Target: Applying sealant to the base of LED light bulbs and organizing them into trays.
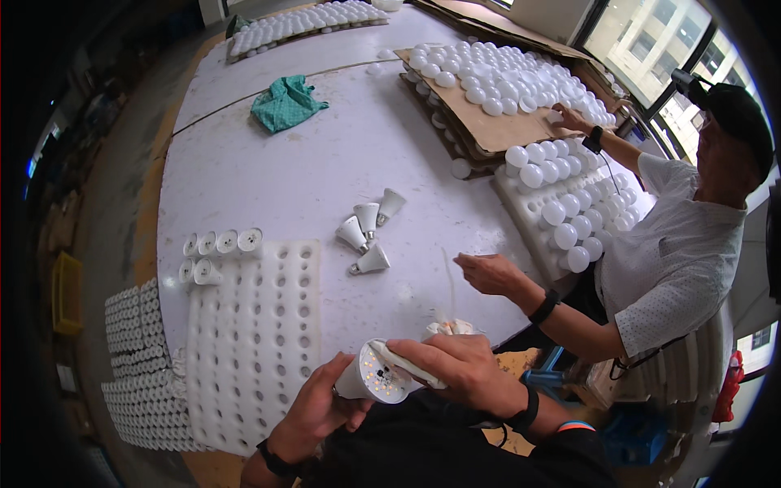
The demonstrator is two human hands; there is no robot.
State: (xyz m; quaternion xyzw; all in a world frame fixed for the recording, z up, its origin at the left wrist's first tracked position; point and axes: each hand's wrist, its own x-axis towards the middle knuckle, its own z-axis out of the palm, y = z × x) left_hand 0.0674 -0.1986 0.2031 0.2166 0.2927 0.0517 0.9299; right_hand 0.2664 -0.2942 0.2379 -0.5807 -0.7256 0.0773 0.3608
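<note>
My left hand (316,407) is closed around the white body of an LED bulb base (353,382), held close to me at the table's near edge. Its open face is turned up and shows a round board with small yellow LEDs. My right hand (468,370) grips a folded white cloth (411,363), which lies against the base's rim and partly covers the board. Just beyond that hand sits a crumpled whitish wad (452,328). Several loose bulb bases (368,216) with screw caps lie together on the table ahead.
A white foam tray (254,342) with rows of holes stands on the left, several bases (250,241) in its far rows. Stacked bases (150,407) are beyond it. A co-worker (675,236) reaches toward cardboard (488,134) bearing round white bulb covers. A green cloth bag (285,103) lies far left.
</note>
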